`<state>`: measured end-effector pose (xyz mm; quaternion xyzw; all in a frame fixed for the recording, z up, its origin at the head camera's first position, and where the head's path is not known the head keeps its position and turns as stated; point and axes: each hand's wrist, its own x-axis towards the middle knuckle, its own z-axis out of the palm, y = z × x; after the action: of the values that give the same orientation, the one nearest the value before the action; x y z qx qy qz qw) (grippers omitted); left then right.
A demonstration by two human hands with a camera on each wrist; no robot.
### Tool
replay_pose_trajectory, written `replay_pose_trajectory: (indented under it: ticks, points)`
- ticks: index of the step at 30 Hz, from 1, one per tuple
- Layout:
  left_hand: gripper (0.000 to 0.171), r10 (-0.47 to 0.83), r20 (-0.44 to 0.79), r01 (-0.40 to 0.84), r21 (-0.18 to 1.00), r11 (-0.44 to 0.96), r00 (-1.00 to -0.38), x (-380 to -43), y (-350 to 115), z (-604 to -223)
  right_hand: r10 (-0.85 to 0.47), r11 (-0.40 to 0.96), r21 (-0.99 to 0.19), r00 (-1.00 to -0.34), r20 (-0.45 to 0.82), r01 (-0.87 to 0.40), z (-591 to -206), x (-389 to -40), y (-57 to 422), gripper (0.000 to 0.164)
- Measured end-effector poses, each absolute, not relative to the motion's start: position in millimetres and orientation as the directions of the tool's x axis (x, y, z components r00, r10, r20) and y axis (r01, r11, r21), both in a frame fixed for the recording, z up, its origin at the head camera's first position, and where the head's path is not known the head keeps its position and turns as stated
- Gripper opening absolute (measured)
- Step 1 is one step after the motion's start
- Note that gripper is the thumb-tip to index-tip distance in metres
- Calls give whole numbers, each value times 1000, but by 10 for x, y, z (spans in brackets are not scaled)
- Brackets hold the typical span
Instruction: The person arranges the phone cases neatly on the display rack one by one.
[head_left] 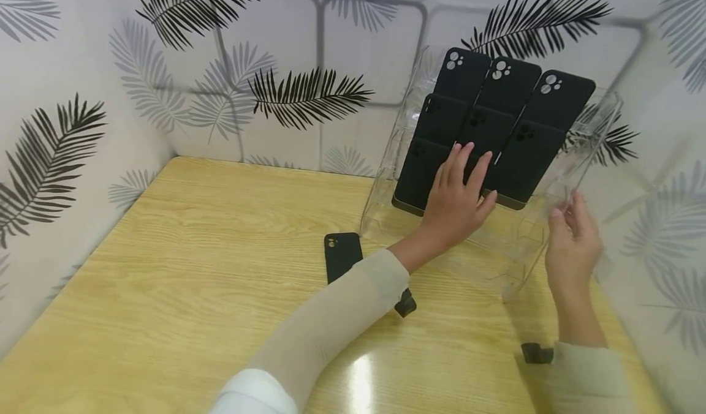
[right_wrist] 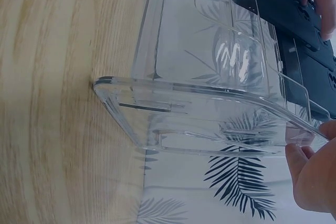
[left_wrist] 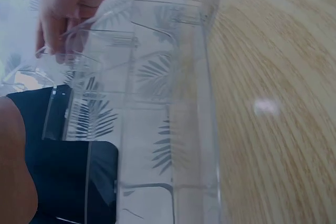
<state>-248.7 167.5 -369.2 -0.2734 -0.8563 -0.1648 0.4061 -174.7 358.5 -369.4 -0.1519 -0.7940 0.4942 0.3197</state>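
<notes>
A clear plastic tiered display rack (head_left: 394, 150) stands on the table near the wall, holding several black phone cases (head_left: 557, 105) in overlapping rows. Over the lower cases my left hand (head_left: 458, 199) lies with its fingers spread and extended, fingertips on their dark backs. My right hand (head_left: 573, 236) grips the rack's right side edge between thumb and fingers; the right wrist view shows this hand (right_wrist: 317, 174) at the side panel (right_wrist: 210, 94). Another black phone case (head_left: 342, 255) lies on the table left of the rack, partly hidden by my left sleeve.
The wood-grain table (head_left: 193, 267) meets a wall (head_left: 287, 46) with a leaf pattern behind and at both sides. Small black objects show beside my left sleeve (head_left: 325, 316) and beside my right sleeve (head_left: 587, 371).
</notes>
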Motion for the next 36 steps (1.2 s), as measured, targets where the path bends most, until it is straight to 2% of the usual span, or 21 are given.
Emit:
replay_pose_trajectory:
  ticks: [5, 9, 14, 22, 28, 36]
  points:
    - [64, 253, 778, 567, 156, 809, -576, -2370, 1489, -3608, 553, 461, -884, -753, 356, -80, -3693, -1751, 3581, 50]
    - [63, 228, 726, 566, 260, 782, -649, -2292, 1252, -3633, 551, 457, -885, -753, 359, -87, -3697, -1755, 3572, 50]
    - [61, 217, 640, 522, 335, 784, -737, -2224, 899, -3764, 546, 446, -891, -762, 349, -88, -3688, -1769, 3563, 50]
    - [67, 207, 472, 403, 363, 840, -857, -2154, 375, -3942, 547, 443, -892, -761, 349, -91, -3675, -1780, 3547, 50]
    - [68, 227, 389, 376, 367, 851, -893, -2135, 92, -4059, 556, 459, -885, -751, 356, -80, -3674, -1790, 3586, 49]
    - [80, 316, 187, 360, 301, 883, -930, -2045, -82, -4375, 557, 452, -890, -761, 331, -56, -3689, -1745, 3589, 49]
